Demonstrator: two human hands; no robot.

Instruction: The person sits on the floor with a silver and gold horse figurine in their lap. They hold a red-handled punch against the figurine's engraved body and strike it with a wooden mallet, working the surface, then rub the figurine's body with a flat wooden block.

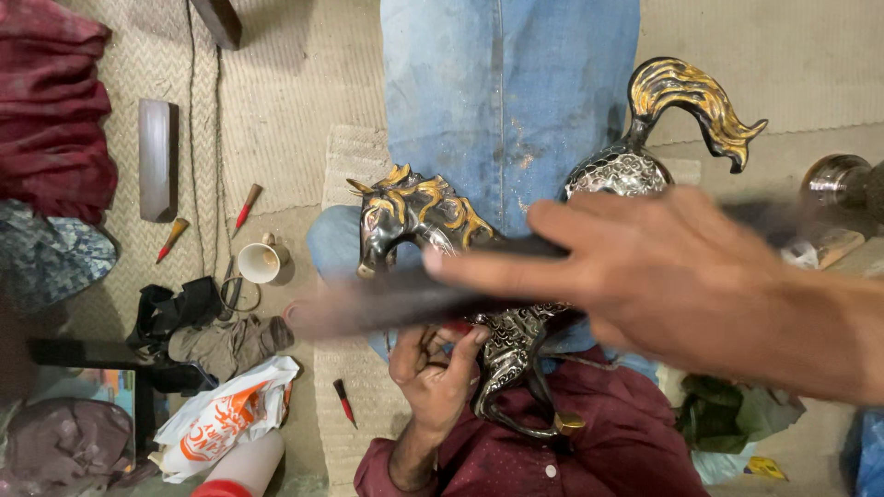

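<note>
A dark metal horse figurine [433, 216] with a gold mane and a gold tail [691, 97] lies across my lap on blue jeans [502, 92]. My left hand [433, 368], in a maroon sleeve, grips the horse from below near its chest and front legs. My right hand [645, 276] reaches in from the right, above the horse's body. It is closed on a long dark tool [368, 308] that is blurred by motion and lies across the horse's neck. The horse's middle is hidden behind this hand.
On the woven mat at left lie two red-handled tools [247, 204], a small white cup [261, 262], scissors, dark rags [198, 322], a white and orange plastic bag [226, 419] and a grey bar [154, 158]. A shiny metal object [843, 184] stands at the right edge.
</note>
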